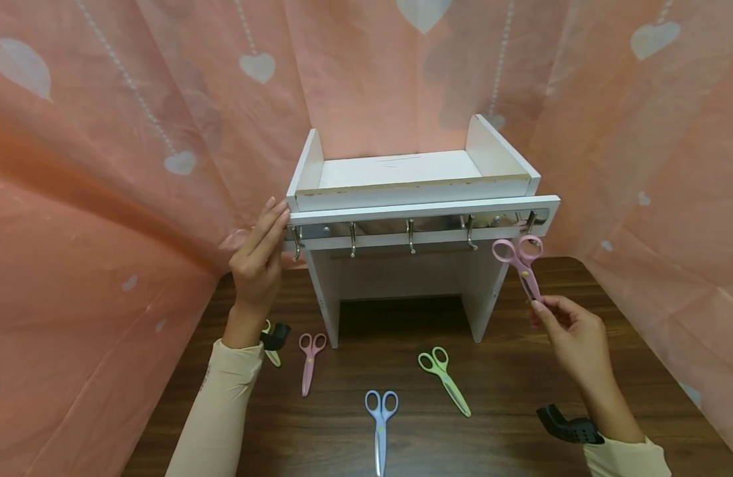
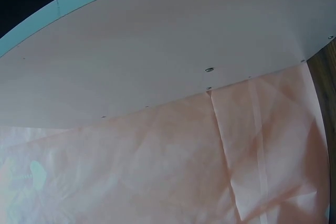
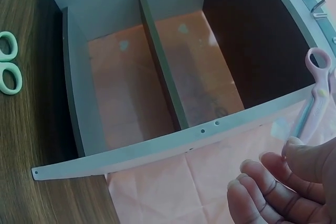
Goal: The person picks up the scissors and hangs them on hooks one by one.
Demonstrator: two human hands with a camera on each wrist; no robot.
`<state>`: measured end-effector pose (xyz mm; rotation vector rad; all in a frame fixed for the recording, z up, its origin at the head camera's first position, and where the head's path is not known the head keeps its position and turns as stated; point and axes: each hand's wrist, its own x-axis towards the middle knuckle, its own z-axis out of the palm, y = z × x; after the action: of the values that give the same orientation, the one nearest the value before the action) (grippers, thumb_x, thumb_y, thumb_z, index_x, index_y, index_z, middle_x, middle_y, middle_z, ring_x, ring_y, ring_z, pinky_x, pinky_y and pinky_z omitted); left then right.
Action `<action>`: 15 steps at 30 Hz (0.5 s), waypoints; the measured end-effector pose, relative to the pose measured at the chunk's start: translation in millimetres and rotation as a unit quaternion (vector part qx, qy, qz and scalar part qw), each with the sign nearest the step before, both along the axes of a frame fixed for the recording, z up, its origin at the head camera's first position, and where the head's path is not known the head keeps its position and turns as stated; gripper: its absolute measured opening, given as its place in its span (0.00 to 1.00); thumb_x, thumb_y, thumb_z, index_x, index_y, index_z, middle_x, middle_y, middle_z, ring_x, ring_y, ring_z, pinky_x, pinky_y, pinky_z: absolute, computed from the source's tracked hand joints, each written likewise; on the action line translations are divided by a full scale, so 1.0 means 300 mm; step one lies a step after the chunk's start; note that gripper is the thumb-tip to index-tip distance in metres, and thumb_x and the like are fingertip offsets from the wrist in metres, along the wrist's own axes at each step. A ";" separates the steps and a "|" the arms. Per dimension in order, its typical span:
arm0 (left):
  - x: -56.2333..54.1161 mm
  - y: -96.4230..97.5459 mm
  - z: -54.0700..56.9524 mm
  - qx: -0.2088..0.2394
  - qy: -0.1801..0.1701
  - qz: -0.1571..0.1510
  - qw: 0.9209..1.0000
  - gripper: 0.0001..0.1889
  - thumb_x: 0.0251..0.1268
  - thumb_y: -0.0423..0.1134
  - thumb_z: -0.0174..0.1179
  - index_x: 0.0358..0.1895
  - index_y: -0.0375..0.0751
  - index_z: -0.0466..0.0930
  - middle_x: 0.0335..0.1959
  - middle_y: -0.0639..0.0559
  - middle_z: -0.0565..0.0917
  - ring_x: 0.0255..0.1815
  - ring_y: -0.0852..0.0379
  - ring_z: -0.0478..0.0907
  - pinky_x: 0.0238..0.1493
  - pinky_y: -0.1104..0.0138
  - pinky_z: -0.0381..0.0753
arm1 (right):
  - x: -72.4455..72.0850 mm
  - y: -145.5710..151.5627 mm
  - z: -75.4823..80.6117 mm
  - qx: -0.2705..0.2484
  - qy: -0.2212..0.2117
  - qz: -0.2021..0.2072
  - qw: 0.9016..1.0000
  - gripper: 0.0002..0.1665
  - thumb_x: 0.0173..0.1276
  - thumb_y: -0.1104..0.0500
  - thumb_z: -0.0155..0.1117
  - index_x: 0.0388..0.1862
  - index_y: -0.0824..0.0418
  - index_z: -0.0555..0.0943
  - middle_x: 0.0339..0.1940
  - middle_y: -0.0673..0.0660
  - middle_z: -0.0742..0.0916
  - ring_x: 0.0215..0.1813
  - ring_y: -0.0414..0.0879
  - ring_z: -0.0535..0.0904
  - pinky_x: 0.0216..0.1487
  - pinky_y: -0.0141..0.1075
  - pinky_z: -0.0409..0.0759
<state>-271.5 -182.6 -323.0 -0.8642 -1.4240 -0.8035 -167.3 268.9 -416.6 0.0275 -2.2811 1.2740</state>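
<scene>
My right hand (image 1: 575,338) pinches a pair of pink scissors (image 1: 525,273) by the blade end, with the handle loops pointing up. The loops overlap the rightmost metal hook (image 1: 529,222) in the head view. In the right wrist view, thumb and forefinger hold the tip of these scissors (image 3: 314,106), and the other fingers are loosely bent. My left hand (image 1: 256,265) rests with straight fingers against the left end of the white hook rail (image 1: 423,205). The left wrist view shows the unit's white side panel (image 2: 157,51) but no hand.
Below the rail stands the white shelf unit (image 1: 323,298) on a dark wood floor (image 1: 319,437). Pink scissors (image 1: 309,364), blue scissors (image 1: 381,421), green scissors (image 1: 447,381) and partly hidden yellow scissors (image 1: 273,356) lie in front. Pink heart-print cloth (image 1: 659,165) hangs around.
</scene>
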 end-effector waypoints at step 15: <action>0.006 0.001 0.006 0.005 -0.004 0.001 1.000 0.17 0.61 0.14 0.61 0.51 0.28 0.86 0.53 0.36 0.86 0.60 0.35 0.81 0.62 0.52 0.82 | 0.050 -0.019 -0.045 -0.007 -0.043 -0.010 0.999 0.17 0.77 0.53 0.63 0.46 0.67 0.86 0.32 0.52 0.90 0.32 0.32 0.85 0.34 0.20 0.83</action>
<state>-269.6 -182.3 -321.1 -0.8534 -1.4270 -0.8134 -152.2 263.3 -430.1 -0.0562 -2.3400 1.3035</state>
